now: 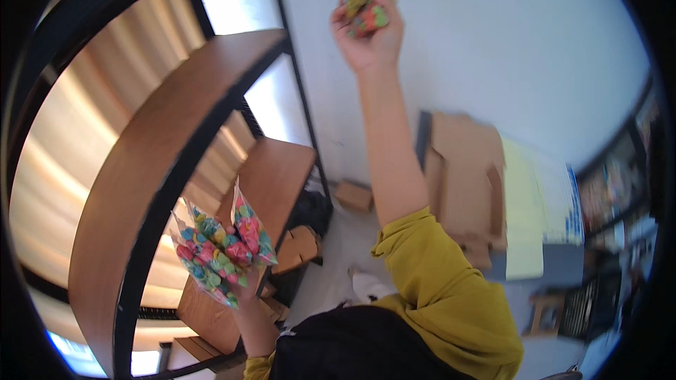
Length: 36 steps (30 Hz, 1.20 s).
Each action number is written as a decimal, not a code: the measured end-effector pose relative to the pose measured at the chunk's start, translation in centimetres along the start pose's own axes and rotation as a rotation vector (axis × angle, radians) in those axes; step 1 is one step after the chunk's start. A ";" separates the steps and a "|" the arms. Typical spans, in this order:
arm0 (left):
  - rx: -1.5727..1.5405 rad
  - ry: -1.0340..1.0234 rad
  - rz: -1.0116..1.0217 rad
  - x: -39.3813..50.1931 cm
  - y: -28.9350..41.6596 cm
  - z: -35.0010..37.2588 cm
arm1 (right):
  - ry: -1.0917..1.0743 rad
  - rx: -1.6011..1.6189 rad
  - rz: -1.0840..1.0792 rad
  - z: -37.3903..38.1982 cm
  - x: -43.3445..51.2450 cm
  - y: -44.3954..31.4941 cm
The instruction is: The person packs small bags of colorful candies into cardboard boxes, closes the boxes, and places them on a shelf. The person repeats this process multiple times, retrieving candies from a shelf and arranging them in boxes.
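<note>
My right hand (372,37) is raised at the top of the head view, its fingers closed around small clear bags of colourful pieces (364,2), slightly blurred. At the lower left, my left hand (248,285) holds several clear plastic bags (222,253) filled with pink, green, blue and yellow pieces, perhaps wrapped candy. These bags cover most of its fingers. That hand is beside a curved-looking wooden shelf (142,116) with a black metal frame, in front of the lower shelf board (274,169).
Flattened cardboard (465,179) and yellow sheets (520,211) lean by the white wall (501,53). A small cardboard box (354,196) sits on the floor at the wall. Pale curtains (58,132) hang behind the shelving. A wooden stool (544,314) stands at the lower right.
</note>
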State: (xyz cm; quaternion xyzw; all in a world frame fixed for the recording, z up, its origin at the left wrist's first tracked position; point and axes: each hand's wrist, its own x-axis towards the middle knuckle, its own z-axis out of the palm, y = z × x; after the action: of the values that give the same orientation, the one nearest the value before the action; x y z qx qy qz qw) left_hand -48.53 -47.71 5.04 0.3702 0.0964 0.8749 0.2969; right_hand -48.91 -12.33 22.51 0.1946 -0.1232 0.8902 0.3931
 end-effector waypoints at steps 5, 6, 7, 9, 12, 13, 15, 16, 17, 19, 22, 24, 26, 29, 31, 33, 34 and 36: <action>-0.228 0.100 -0.204 0.2 -7.8 0.6 | 0.246 -0.006 -0.163 -5.7 -14.5 -9.5; -0.222 0.052 -0.273 0.9 -9.6 1.1 | 0.240 -0.071 -0.233 -6.8 -16.9 -12.6; -0.181 0.056 -0.322 1.4 -11.9 1.1 | 0.236 -0.142 -0.309 -7.7 -19.6 -16.4; -0.073 0.074 -0.397 1.7 -15.7 1.4 | 0.372 -0.300 -0.473 -9.6 -24.8 -23.3; -0.172 0.169 -0.631 0.6 -22.7 2.9 | 0.706 -0.610 -0.691 -11.1 -32.2 -31.1; -0.139 0.151 -0.723 0.0 -25.4 3.5 | 0.801 -0.766 -0.722 -12.1 -34.6 -33.5; -0.257 -0.032 -1.012 1.5 -30.8 6.6 | 0.919 -1.096 -0.712 -13.6 -38.7 -37.2; -0.199 -0.096 -1.196 2.5 -33.3 9.0 | 1.002 -1.238 -0.703 -14.9 -40.7 -38.7; -0.082 -0.114 -1.208 3.4 -36.0 11.9 | 1.083 -1.381 -0.691 -16.3 -42.6 -40.1; 0.043 -0.164 -1.255 4.9 -42.0 16.5 | 1.202 -1.594 -0.539 -18.7 -45.3 -41.8; 0.220 -0.305 -1.396 6.2 -50.5 17.8 | 1.257 -1.786 -0.284 -19.0 -46.1 -41.6; 0.381 -0.370 -1.493 6.2 -54.7 16.9 | 1.189 -1.746 -0.227 -17.4 -45.1 -40.6; 0.530 -0.401 -1.580 6.2 -57.0 16.3 | 1.218 -1.769 -0.360 -17.5 -45.3 -40.5; 0.634 -0.422 -1.594 6.4 -59.0 15.1 | 1.269 -1.736 -0.457 -17.4 -46.1 -40.4; 0.828 -0.453 -1.563 6.5 -59.3 15.3 | 1.285 -1.671 -0.514 -17.6 -46.6 -40.6; 1.056 -0.555 -1.528 6.8 -58.8 15.7 | 1.273 -1.587 -0.577 -17.8 -47.0 -40.6; 1.081 -0.601 -1.526 7.2 -58.4 16.0 | 1.262 -1.529 -0.486 -17.4 -47.1 -40.8; 1.171 -0.694 -1.433 7.9 -57.5 16.2 | 1.236 -1.459 -0.512 -16.3 -46.4 -40.3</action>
State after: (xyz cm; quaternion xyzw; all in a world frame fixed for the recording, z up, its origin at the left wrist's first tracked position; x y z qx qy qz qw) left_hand -15.69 2.43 -1.22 0.5486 0.6231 0.1454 0.5382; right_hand 5.68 -9.87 -9.96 -0.5734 -0.3688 0.4294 0.5923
